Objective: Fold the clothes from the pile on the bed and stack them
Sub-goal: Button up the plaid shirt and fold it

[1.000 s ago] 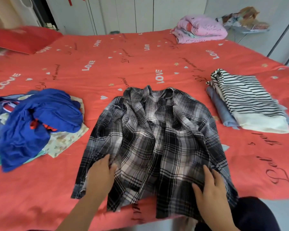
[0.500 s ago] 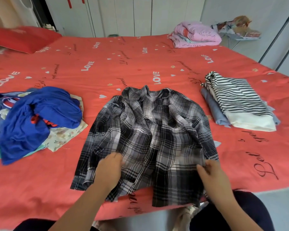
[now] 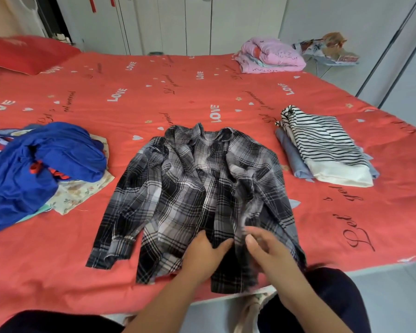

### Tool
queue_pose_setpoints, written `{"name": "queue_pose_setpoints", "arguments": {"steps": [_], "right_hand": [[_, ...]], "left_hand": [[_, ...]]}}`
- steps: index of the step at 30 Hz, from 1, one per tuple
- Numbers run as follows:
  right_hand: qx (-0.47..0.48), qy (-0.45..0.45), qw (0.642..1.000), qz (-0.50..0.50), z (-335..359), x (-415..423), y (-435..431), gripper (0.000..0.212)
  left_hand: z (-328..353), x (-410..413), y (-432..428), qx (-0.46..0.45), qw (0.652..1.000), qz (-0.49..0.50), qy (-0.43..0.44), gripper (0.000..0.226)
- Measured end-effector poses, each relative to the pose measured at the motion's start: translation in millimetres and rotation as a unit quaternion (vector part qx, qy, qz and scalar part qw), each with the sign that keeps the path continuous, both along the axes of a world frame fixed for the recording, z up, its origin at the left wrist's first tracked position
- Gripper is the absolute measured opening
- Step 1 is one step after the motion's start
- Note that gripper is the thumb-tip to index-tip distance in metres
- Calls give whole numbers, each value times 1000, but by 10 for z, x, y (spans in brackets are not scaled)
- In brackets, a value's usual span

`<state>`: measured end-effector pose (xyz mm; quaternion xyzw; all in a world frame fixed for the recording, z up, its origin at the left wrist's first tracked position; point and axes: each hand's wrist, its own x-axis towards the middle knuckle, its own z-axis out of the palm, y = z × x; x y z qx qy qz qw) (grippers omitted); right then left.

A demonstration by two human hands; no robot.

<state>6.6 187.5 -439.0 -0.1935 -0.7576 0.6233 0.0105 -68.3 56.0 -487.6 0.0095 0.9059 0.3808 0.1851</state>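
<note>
Step, likely: squaring grey-black plaid shirt [image 3: 197,195], spread at centre near edge of red bed [image 3: 178,97]. Left hand [image 3: 205,257] and right hand [image 3: 271,255] on near hem. Fingers blurred, cannot tell if clamped. Next, likely: fold sleeves inward.

The left hand [image 3: 207,255] and right hand [image 3: 269,251] lead to bare forearms [image 3: 305,299]; dark navy trousers [image 3: 334,292] cover both knees, at five and seven o'clock.

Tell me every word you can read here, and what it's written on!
"LOVE": white capitals, printed many times on the red fabric bedsheet.
Black cursive script on the same bedsheet: too looped and blurred to read for sure.
Dark writing on the folded pink quilt: too small to read.
</note>
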Motion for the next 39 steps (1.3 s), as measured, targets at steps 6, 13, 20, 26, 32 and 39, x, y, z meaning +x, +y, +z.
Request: {"name": "queue_pose_setpoints", "arguments": {"steps": [6, 13, 20, 26, 32, 39], "right_hand": [[143, -11, 987, 75, -256, 196, 145, 48], [256, -55, 964, 47, -518, 162, 208, 86], [293, -11, 955, -40, -418, -122, 177, 36], [166, 54, 962, -208, 46, 197, 1034, 38], [322, -166, 911, -197, -81, 599, 1652, 25], [403, -2, 914, -45, -160, 339, 773, 20]], "left_hand": [[49, -74, -50, 167, 977, 103, -85, 17], [488, -386, -567, 314, 917, 245, -13, 19], [383, -448, -701, 190, 959, 210, 25, 20], [234, -203, -404, 195, 968, 139, 74, 17], [94, 69, -2, 208, 976, 21, 55, 21], [-40, 32, -221, 129, 987, 22, 88, 23]]}}
